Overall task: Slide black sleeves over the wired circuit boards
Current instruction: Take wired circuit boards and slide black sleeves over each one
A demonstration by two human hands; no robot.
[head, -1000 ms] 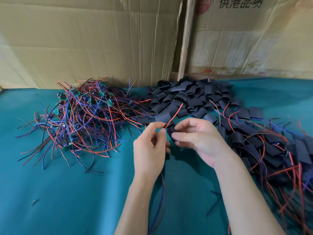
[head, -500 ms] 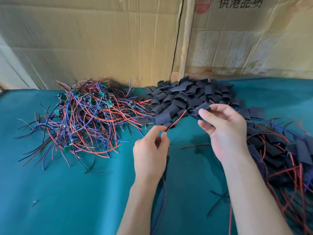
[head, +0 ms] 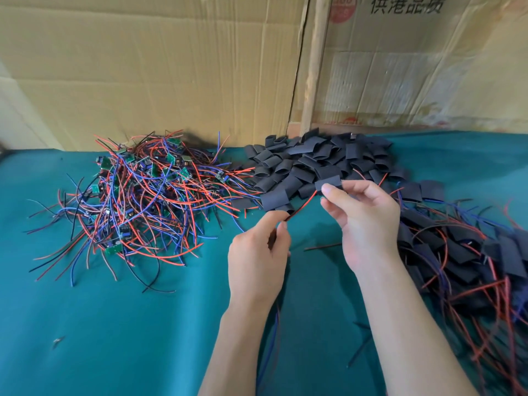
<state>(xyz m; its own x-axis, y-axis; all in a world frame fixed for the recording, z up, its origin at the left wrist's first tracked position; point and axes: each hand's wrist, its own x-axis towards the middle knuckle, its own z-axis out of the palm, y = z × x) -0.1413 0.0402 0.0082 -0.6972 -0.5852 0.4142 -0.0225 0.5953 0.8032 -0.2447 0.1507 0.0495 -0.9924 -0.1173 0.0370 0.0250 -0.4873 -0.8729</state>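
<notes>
Right hand (head: 368,224): fingertips pinch one black sleeve (head: 328,183) above the desk's middle.
Left hand (head: 257,258): thumb and forefinger clamped on a red wire (head: 303,205) (board hidden).
Risk: flattened sleeve mouth could snag; loose wires (head: 143,201) at rear left may tangle.

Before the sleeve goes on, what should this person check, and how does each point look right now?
1. Right hand holds one black sleeve: ok.
2. Left hand pinches the red wire: ok.
3. Sleeve mouth open: cannot tell.
4. Wire tip lined up with the sleeve: not ok, the wire runs below it.
5. Circuit board in the left hand: cannot tell, hidden by the fingers.
6. Spare sleeve pile close by: ok.
</notes>
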